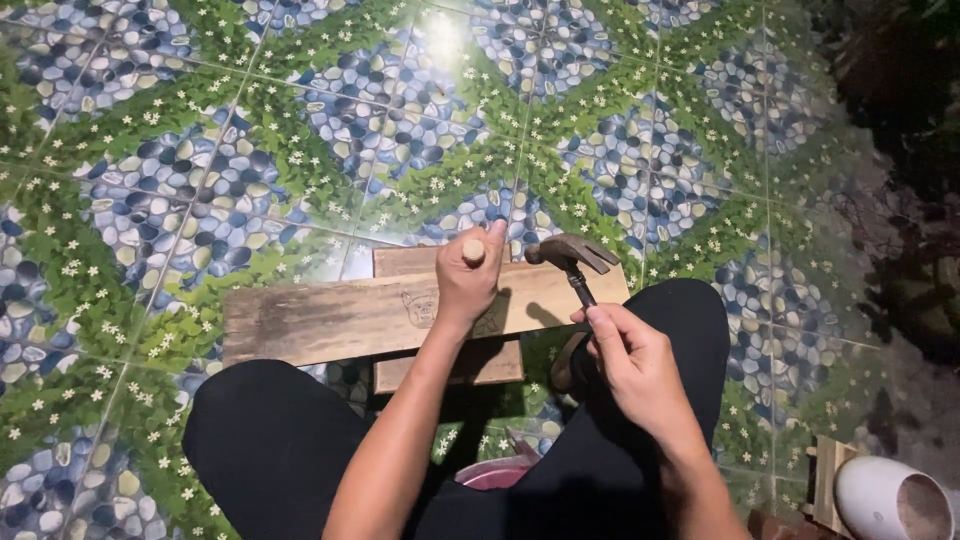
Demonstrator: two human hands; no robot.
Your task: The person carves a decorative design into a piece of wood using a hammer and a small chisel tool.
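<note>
The left hand point(468, 275) pinched a small peg point(473, 251) upright on the long plank point(330, 322) lying crosswise over the floor point(200, 150), while the right hand point(635, 360) gripped the hammer point(572, 256), its head just right of the peg.

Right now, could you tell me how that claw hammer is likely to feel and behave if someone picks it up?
The claw hammer probably feels head-heavy: its metal head looks bulky beside the thin dark handle. It should stay stiff, showing no bend in the right hand. Laid on the long plank, it would likely settle on its side rather than roll, given the curved claw.
</note>
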